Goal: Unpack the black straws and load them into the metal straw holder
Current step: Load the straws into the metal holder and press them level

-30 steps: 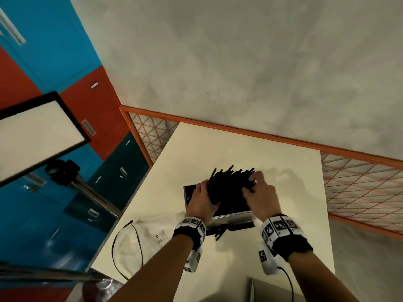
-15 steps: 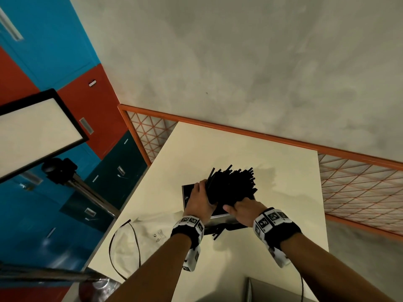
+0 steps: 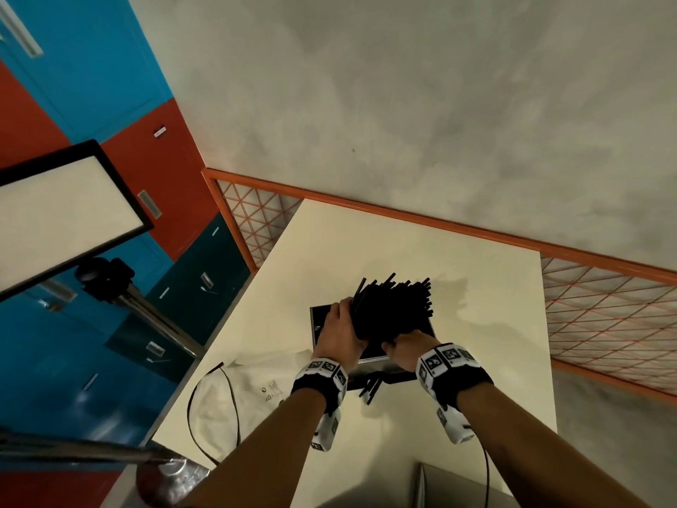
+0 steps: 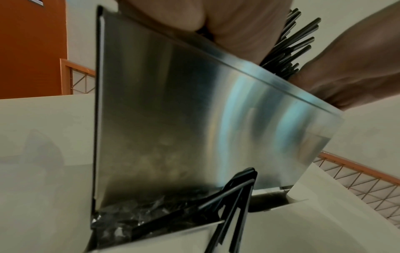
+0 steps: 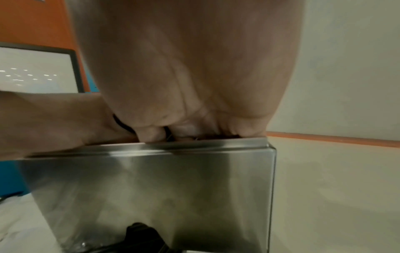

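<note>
Wristbands with printed markers sit on both forearms at the near edge of the cream counter [image 3: 476,287], and beside the left arm lies the crumpled clear wrapper [image 3: 234,394], seemingly the emptied straw packaging. A few loose straws [image 3: 370,388] poke out at the foot of the metal straw holder [image 3: 318,324], probably slipped through its dispensing slot. Above them the left hand [image 3: 340,339] curls its fingers round the near left side of the black straws [image 3: 392,309], steadying the bundle so that it cannot splay. The right hand [image 3: 404,352] has its fingers [image 5: 151,131] bent over the holder's near rim, pressing among the straw bases, likely to seat them. The straws stand fanned and tilted away inside the holder, tips well above its rim; farther off runs an orange-framed mesh rail [image 3: 604,309]
</note>
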Available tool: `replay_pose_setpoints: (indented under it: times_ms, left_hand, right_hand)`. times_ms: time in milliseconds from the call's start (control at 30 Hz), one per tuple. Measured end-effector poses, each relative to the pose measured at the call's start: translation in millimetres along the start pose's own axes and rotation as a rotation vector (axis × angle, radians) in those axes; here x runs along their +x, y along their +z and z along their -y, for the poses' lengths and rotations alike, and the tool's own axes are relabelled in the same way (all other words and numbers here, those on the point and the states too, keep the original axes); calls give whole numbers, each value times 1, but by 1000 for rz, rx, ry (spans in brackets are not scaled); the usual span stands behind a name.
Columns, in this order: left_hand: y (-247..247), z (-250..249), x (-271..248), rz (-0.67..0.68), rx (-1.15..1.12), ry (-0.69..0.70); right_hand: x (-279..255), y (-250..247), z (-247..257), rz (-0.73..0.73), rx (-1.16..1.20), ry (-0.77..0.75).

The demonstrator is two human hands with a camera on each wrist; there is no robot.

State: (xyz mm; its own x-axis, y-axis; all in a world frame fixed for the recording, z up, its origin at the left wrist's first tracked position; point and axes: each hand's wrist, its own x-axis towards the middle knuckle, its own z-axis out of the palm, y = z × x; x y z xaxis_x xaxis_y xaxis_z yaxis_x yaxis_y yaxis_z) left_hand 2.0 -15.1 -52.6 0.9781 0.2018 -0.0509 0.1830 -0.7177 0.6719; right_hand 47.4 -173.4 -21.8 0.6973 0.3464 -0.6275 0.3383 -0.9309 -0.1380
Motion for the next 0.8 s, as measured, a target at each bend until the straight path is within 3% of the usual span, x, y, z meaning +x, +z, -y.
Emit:
replay_pose_setpoints:
  times_ms: [200,267,300,433,600,700,800]
  left_hand:
    - [-1,0,1,9,-13,-1]
    - [0,1,1,12,-13,-4]
    - [0,1,1,10,-16,-5]
    - [0,2,1,6,-18,-4]
    - [0,2,1,11,-9,5]
    - [0,3,1,10,-4,3]
    - [0,3,1,17,-13,-2]
  right_hand:
    - [18,-2,4,29,65,43]
    - [56,20,-12,-6,6,14]
    - [106,52,-39,-24,3,-1]
    - [164,75,-75,106,85,-7]
    - [20,-1,-14,32,9,29]
    - [-4,-12,-13,81,5,81]
    - [-1,-14,-14,24,-27,71]
